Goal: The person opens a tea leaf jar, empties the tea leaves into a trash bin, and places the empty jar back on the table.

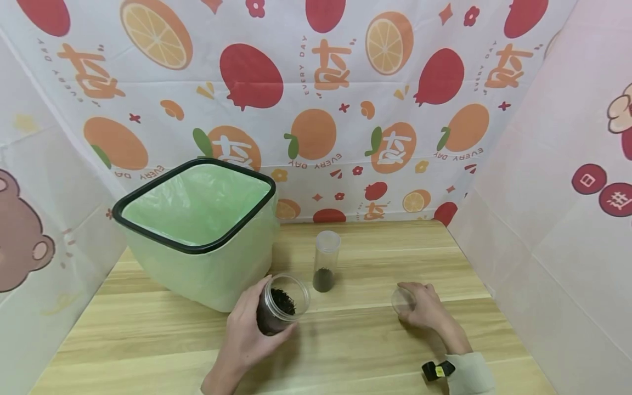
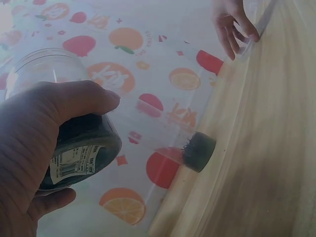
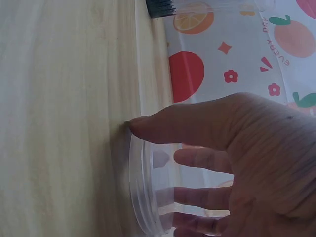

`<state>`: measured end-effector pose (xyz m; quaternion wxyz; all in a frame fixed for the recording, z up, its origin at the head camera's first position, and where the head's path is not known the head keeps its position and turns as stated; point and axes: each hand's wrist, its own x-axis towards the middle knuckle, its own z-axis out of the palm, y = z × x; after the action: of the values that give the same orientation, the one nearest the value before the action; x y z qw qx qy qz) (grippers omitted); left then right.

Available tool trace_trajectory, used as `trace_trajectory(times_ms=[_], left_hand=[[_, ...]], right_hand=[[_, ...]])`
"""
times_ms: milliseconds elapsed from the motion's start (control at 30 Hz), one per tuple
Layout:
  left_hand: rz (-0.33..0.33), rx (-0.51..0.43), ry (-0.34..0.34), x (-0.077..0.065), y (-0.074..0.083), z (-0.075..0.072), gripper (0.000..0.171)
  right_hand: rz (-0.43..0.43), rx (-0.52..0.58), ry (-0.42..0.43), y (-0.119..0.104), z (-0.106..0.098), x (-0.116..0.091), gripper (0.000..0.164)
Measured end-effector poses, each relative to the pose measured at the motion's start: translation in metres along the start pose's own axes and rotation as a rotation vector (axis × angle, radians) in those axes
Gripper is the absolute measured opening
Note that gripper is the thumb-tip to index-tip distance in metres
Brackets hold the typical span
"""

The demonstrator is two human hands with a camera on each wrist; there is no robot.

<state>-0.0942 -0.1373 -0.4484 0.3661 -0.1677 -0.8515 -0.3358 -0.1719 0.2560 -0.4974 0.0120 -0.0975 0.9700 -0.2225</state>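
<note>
My left hand [image 1: 243, 334] grips a clear jar [image 1: 269, 320] partly filled with dark shreds that look like loose tea leaves. The jar's mouth is uncovered and tilts to the right; a white barcode label [image 2: 76, 162] shows in the left wrist view. To its right, a tall clear tube [image 1: 327, 258] stands upright with similar dark shreds at the bottom. Farther right, my right hand [image 1: 428, 308] holds a round clear lid [image 1: 402, 300] by its edge, thumb and fingers on opposite sides. The lid is right at the tabletop [image 3: 64, 123].
A large bin [image 1: 197, 274] with a pale green liner and black rim stands at the back left, just behind my left hand. Fruit-printed cloth [image 1: 316, 71] hangs behind the wooden table, with printed sheets at both sides. A black strap piece [image 1: 438, 371] is at my right wrist.
</note>
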Motion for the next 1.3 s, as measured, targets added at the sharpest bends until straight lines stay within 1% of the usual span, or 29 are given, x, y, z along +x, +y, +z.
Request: trace_trajectory(times_ms=[167,500,633,733,933,1033,1167,1300], left_hand=[[-0.012,0.001,0.012,0.0,0.002,-0.005,0.102],[-0.034,0.001,0.044,0.002,0.004,-0.014,0.102],[-0.037,-0.001,0.055,0.003,0.006,-0.019,0.101],[-0.036,-0.011,0.069,0.004,0.008,-0.024,0.102],[-0.025,-0.06,0.106,0.006,0.012,-0.035,0.103],[-0.032,-0.09,0.121,0.007,0.012,-0.04,0.103],[-0.07,-0.163,0.12,0.005,0.014,-0.045,0.106],[-0.066,-0.235,0.135,0.004,0.015,-0.051,0.108]], right_hand=[[-0.019,-0.036,0.034,-0.003,0.0,-0.003,0.064],[-0.055,0.017,0.065,-0.013,-0.006,-0.002,0.055],[-0.064,0.025,0.071,-0.016,-0.008,-0.003,0.055],[-0.081,0.024,0.094,-0.019,-0.01,-0.003,0.055],[-0.165,0.009,0.179,-0.03,-0.016,-0.002,0.052],[-0.198,0.018,0.205,-0.037,-0.021,-0.003,0.052],[-0.22,0.019,0.234,-0.047,-0.028,-0.004,0.052],[-0.239,0.015,0.259,-0.059,-0.034,-0.005,0.051]])
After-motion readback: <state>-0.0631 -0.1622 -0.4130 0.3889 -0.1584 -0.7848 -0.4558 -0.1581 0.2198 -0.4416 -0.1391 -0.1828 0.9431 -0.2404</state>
